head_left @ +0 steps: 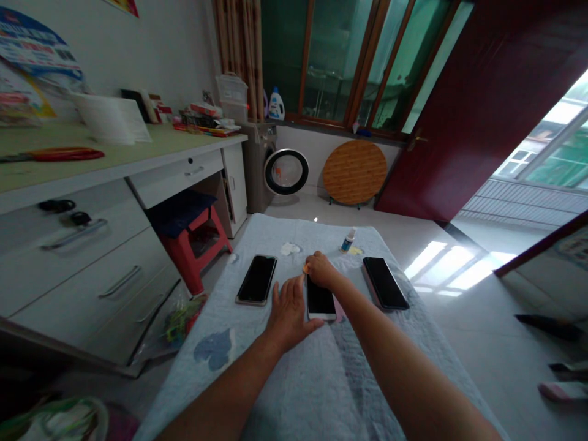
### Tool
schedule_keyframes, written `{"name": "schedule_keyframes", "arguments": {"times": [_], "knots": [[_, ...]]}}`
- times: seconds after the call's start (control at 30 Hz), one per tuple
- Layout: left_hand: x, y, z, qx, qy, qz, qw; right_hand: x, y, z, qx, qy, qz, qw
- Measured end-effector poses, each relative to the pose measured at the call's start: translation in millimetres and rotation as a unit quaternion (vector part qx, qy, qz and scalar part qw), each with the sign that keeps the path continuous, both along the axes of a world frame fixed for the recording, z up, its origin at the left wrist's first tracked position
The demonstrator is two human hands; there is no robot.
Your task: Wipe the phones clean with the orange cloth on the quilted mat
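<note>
A phone with a dark screen and white lower bezel (321, 301) lies face up on the cloth-covered table, in front of me. My right hand (320, 269) is closed over its far end, pinching a small round orange piece (305, 269) at the far left corner. Along the phone's left side lies my left hand (288, 311), fingers stretched out, thumb against the near edge. To the left rests a second dark-screened phone (257, 279). A thicker black phone (384, 283) is on the right. Behind them stands a small blue-labelled bottle with a white cap (348, 241).
Pale blue patterned cloth (294, 392) covers the table. On the left are a desk with drawers (114, 257) and a red stool (195, 245). Beyond stand a washing machine with its door open (287, 172) and a round wooden tabletop (354, 171). A dark red door (436, 104) is at right.
</note>
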State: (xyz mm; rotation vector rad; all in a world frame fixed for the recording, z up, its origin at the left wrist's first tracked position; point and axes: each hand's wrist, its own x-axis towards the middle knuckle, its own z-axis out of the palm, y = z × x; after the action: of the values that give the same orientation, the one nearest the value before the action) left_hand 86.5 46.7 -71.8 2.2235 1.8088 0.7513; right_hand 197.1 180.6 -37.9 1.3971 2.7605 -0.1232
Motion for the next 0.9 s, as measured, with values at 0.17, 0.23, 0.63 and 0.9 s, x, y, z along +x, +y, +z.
{"name": "schedule_keyframes", "arguments": {"times": [0.17,0.23,0.63,0.9], "knots": [[-1,1,0.5,0.003,-0.008,-0.001,1.000,-1,-1,5,-0.006,0.000,0.005,1.000],[-1,1,1.6,0.004,-0.009,0.001,1.000,-2,-5,7,-0.007,0.004,0.017,1.000],[1,1,-3.5,0.015,-0.005,0.036,0.999,13,-77,17,-0.006,0.011,0.091,0.996],[-1,1,2.3,-0.002,0.002,0.003,1.000,22,-104,19,-0.084,0.070,0.094,0.990]]}}
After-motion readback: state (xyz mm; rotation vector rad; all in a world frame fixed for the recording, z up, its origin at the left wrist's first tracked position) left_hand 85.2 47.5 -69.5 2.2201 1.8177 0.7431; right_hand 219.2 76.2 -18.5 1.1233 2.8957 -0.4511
